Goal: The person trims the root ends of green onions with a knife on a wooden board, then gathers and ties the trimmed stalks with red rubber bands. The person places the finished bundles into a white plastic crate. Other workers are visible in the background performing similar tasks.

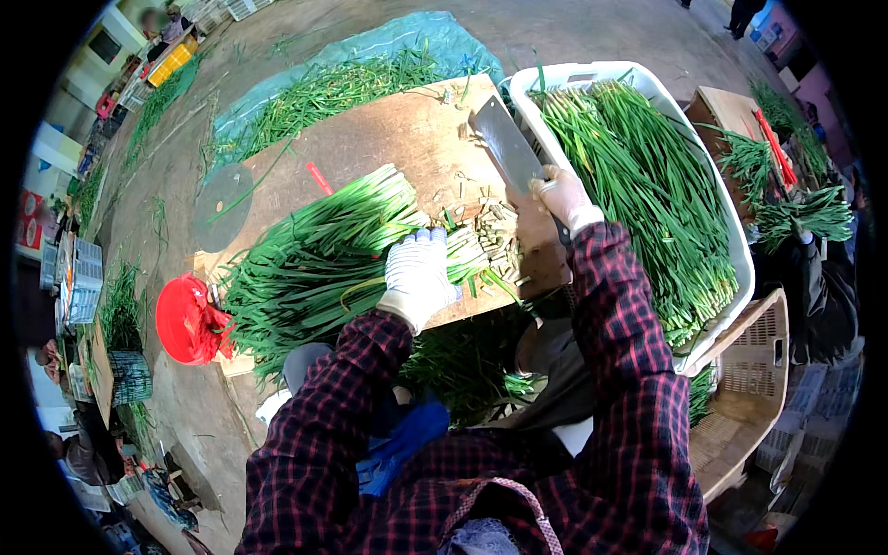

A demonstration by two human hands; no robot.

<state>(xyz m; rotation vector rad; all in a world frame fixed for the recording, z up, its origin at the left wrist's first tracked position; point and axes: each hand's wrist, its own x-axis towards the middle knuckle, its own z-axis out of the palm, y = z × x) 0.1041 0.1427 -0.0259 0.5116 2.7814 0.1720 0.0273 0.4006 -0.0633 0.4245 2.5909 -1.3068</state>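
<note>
My left hand [417,274], in a white striped glove, grips the near bunch of garlic chives by its pale stem end. More garlic chives [305,243] lie beside it on the wooden board [361,132], their leaves hanging over the left edge. My right hand [563,194], in a pale glove, holds a cleaver [510,142] by its handle. The broad blade lies over the board's right side, apart from the bunch. Between the stem ends and the cleaver are scattered cut stem ends [499,232].
A white plastic crate [741,267] filled with garlic chives [638,173] stands along the board's right side. A red bucket [177,319] and a clear round disc [223,208] are at the left. Beyond lies a green tarp [409,41] with loose chives. Another person's hand [803,234] holds chives at far right.
</note>
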